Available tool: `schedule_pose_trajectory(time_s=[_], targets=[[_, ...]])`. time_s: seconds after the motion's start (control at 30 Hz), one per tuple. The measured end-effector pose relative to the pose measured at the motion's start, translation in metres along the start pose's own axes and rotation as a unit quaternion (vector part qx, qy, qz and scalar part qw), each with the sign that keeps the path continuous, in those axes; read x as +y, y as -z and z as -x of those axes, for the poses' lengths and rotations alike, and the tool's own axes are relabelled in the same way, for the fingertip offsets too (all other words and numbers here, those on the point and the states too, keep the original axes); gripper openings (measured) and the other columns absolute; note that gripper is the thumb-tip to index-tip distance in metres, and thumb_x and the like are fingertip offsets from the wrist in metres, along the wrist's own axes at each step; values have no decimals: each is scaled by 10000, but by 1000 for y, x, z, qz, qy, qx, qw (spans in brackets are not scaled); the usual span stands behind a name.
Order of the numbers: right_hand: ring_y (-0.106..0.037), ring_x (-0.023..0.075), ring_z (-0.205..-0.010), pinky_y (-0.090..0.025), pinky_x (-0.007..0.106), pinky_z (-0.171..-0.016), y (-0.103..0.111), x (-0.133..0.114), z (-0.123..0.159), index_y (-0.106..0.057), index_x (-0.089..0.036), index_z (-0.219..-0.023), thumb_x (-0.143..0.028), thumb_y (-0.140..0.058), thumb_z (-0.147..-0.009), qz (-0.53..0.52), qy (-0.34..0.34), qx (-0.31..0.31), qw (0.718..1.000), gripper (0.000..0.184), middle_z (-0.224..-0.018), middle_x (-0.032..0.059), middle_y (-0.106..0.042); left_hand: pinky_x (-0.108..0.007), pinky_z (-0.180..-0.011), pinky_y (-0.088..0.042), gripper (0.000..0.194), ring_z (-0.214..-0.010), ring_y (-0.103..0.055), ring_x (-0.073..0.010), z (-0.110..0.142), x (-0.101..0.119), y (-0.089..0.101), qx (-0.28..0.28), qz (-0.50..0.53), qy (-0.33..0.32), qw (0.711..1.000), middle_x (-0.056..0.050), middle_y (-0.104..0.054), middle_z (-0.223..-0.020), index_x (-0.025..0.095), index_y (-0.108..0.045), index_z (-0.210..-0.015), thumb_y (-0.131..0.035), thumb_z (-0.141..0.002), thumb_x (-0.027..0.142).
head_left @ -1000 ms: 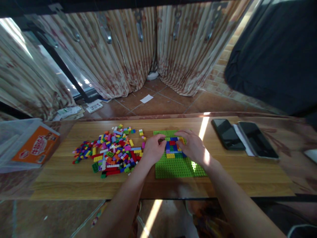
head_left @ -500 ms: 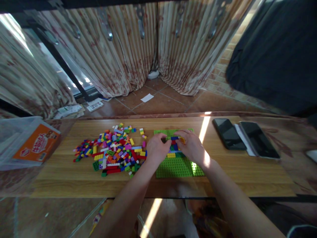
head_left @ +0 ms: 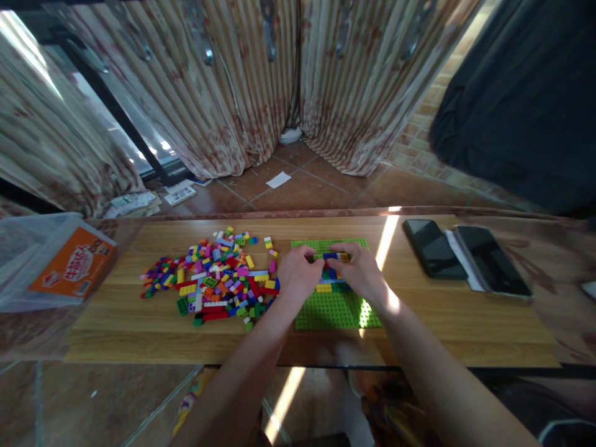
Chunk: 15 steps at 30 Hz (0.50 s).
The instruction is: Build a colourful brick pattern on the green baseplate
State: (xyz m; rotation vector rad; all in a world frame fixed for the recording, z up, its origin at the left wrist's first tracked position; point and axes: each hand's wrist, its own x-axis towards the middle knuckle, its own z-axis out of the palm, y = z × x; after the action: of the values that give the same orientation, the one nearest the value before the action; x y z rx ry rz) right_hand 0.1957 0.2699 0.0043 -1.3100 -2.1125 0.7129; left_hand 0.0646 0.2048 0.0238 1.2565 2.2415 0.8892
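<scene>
A green studded baseplate (head_left: 326,313) lies on the table with a small cluster of toy building bricks near its middle. Blue, red and yellow show in it, and a yellow brick (head_left: 323,288) sits at its near edge. My left hand (head_left: 300,273) grips the cluster's left side, thumb and fingers bent round it. On the right side my right hand (head_left: 358,270) pinches the same cluster, close to a blue and yellow part. The fingers hide much of the bricks and their exact contact.
A heap of loose bricks (head_left: 223,273) spreads left of the baseplate. Beyond it stands a clear plastic box (head_left: 28,285) with an orange label. Two dark phones, one (head_left: 433,248) nearer the baseplate and another (head_left: 493,261), lie at the right on the wooden table (head_left: 153,335).
My fingers have shifted slightly over the cluster, and the right hand's fingertips sit a little differently on its blue and yellow part. The whole view has tilted slightly.
</scene>
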Motion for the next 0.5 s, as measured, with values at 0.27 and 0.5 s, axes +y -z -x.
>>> schedule_pose_trajectory(time_s=[0.27, 0.5], targets=[[-683, 231, -859, -556, 415, -810, -1, 1, -5, -750, -213, -914, -246, -703, -706, -27, -6, -11, 1000, 216, -925, 62, -723, -363, -822, -514, 151, -876, -673, -232, -1, -1, -2, 0, -1, 3, 1000, -71, -738, -908, 187, -707, -873, -682, -742, 257], [-686, 215, -850, -556, 384, -797, 1, 8, -5, -743, -212, -936, -330, -713, -700, -132, -41, -14, 990, 265, -931, 54, -739, -327, -837, -519, 165, -881, -676, -194, -2, -9, 2, -10, 36, -44, 998, -66, -737, -930, 170, -700, -908, -673, -773, 260]])
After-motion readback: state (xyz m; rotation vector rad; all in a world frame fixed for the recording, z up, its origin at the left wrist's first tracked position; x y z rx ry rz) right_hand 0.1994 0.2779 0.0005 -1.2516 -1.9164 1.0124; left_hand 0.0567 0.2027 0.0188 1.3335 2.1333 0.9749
